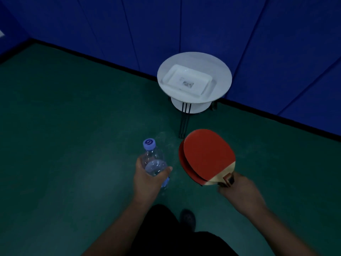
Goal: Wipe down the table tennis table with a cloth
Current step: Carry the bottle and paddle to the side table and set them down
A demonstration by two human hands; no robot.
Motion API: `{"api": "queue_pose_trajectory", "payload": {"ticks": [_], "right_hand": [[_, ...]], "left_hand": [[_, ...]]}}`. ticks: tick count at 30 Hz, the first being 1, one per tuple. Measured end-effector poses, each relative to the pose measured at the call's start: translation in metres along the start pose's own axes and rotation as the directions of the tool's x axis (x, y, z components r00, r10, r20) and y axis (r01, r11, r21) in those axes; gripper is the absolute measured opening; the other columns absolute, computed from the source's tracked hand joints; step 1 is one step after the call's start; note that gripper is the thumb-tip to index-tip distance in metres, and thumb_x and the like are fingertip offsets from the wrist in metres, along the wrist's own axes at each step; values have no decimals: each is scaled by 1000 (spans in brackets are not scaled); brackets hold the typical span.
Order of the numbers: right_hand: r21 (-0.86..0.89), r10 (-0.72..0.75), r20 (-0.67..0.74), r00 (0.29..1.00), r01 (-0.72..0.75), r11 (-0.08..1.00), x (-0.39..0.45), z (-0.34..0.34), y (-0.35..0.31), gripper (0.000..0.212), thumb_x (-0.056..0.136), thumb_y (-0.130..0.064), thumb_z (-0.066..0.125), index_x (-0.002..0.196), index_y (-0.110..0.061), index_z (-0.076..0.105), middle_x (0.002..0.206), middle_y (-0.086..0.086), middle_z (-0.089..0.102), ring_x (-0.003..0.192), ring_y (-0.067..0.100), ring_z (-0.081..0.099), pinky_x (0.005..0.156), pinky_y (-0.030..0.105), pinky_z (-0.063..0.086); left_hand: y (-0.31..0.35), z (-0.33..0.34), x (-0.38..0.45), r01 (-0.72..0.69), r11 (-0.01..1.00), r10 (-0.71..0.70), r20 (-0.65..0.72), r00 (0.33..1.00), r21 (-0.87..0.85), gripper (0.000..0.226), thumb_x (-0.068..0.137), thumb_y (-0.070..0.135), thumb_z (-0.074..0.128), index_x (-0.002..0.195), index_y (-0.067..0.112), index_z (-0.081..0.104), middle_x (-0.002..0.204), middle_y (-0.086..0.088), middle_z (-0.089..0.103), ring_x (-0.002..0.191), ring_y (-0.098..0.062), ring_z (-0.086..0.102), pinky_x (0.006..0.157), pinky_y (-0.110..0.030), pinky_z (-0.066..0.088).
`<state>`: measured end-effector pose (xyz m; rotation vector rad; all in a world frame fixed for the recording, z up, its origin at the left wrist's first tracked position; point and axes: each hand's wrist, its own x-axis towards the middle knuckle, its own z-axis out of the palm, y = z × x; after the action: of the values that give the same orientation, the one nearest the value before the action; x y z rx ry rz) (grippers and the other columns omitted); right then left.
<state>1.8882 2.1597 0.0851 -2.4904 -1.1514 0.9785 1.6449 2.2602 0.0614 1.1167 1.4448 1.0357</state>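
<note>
Your left hand wraps a water bottle; your right hand grips two red paddles by their handles. At 12 o'clock stands a small round bench bearing a white tray. No cloth or tennis table shows, so wiping looks unstarted

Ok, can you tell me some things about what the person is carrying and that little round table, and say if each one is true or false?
1. The left hand holds a water bottle. True.
2. The bottle's cap is off. False: the pale blue cap is on.
3. The right hand holds two red paddles stacked together. True.
4. The small round table is black. False: it is white.
5. A white tray lies on the round table. True.
6. The floor is red. False: it is green.
</note>
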Motion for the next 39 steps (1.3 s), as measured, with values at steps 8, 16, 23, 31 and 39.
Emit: {"api": "queue_pose_trajectory", "payload": {"ticks": [8, 16, 23, 31, 39], "right_hand": [[-12, 8, 11, 1000, -8, 1000, 173, -54, -54, 20, 72, -33, 71, 77, -24, 54, 70, -8, 63, 66, 13, 61, 52, 26, 40], [-48, 50, 43, 998, -48, 998, 346, -111, -120, 23, 71, -34, 73, 79, -24, 54, 76, -4, 63, 74, 19, 63, 62, 30, 48], [-39, 84, 95, 992, -80, 996, 506, -167, -144, 29, 72, -34, 78, 91, -20, 61, 89, 4, 68, 83, 25, 64, 66, 30, 48], [-7, 49, 126, 991, -48, 999, 714, -198, -156, 40, 76, -31, 83, 100, -9, 60, 102, 12, 66, 89, 28, 61, 73, 33, 48], [-150, 12, 105, 994, 4, 989, 886, -186, -176, 38, 79, -36, 79, 94, -13, 54, 90, 5, 56, 79, 26, 53, 68, 33, 44]], "left_hand": [[23, 88, 165, 1, 1000, -1, 48, 999, -9, 64, 61, 7, 92, 111, 24, 57, 96, 7, 73, 84, -13, 72, 70, -23, 56], [63, 181, 346, -44, 999, 45, 115, 992, -11, 59, 63, 24, 85, 111, 34, 53, 101, 17, 70, 86, -3, 70, 69, -13, 52], [102, 284, 485, -73, 995, 62, 158, 986, 64, 72, 58, 47, 88, 119, 27, 56, 119, -1, 64, 109, -22, 64, 90, -43, 56], [109, 405, 627, -71, 978, 53, 97, 994, 195, 67, 60, 36, 93, 117, 28, 59, 108, 12, 68, 94, 2, 65, 76, -10, 50], [62, 510, 752, -41, 962, 46, -14, 999, 269, 72, 60, 34, 92, 121, 23, 56, 111, 13, 65, 97, -3, 62, 75, -4, 45]]}}
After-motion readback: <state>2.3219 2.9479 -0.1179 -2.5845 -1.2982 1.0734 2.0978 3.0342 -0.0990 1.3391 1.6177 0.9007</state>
